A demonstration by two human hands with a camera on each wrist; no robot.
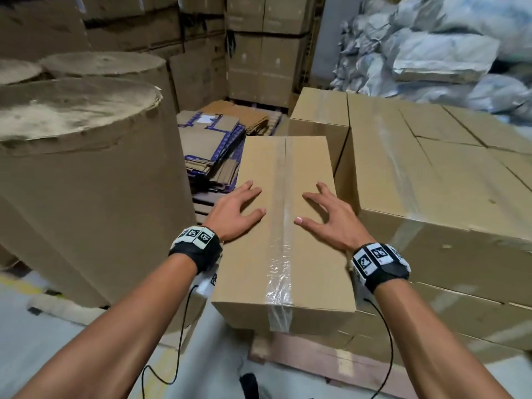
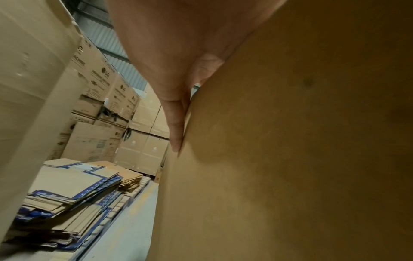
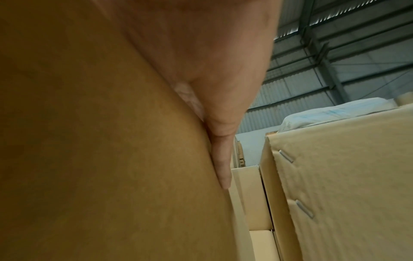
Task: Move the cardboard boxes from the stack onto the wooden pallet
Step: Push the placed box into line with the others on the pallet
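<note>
From the head view, your left hand [image 1: 240, 210] and right hand [image 1: 326, 217] lie flat with fingers spread on top of the taped cardboard box [image 1: 285, 226], one on each side of the tape seam [image 1: 283, 203]; neither grips anything. The box sits on lower boxes over the wooden pallet [image 1: 322, 361], just beside the taller stacked boxes [image 1: 431, 174] on your right. It looks like you are seating it, so press evenly with both palms and slide it square against its neighbour, keeping fingertips out of the gap between them. How much pallet is left underneath is hidden by cartons, and the far right of the stack is cut off.

In the left wrist view, your fingers [image 2: 176, 127] lie straight along the box face [image 2: 290, 141], touching it, not curled. Flattened cartons [image 2: 73, 190] lie on the floor beyond. The box's lower edge is out of sight.

In the right wrist view, the fingers [image 3: 221, 159] again lie straight against the cardboard [image 3: 100, 141]. A stapled box [image 3: 346, 176] stands near, so watch for staples. The contact under the palm is blurred.
</note>
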